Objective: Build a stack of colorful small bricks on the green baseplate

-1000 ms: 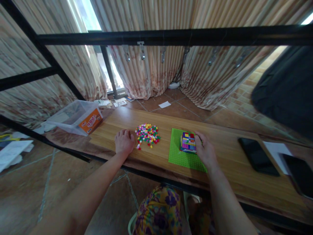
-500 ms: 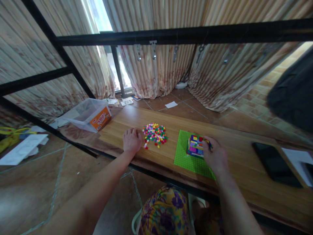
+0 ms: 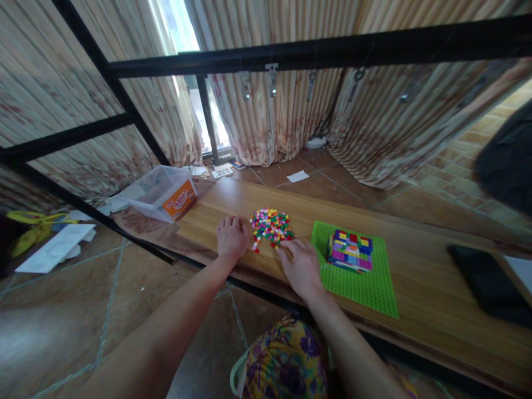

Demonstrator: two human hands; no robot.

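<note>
A pile of small colourful toy bricks (image 3: 271,224) lies loose on the wooden table. Just left of it my left hand (image 3: 233,238) rests on the tabletop, fingers loosely bent and apart, holding nothing I can see. My right hand (image 3: 302,267) is at the pile's near right edge, thumb and forefinger slightly apart beside the bricks; no brick shows between them. Further right, a green baseplate (image 3: 378,293) carries a block built of multicoloured bricks (image 3: 351,252), several layers high. No hand touches that block.
A clear plastic box (image 3: 160,194) with an orange label stands past the table's left end. Toward the right lies a black tablet-like slab (image 3: 486,282) beside white paper (image 3: 519,271). A black metal bar (image 3: 291,58) crosses above the far side of the table (image 3: 233,194).
My right hand has left the brick block and moved left to the loose pile, uncovering the block. My left hand stays beside the pile. The view has shifted slightly.
</note>
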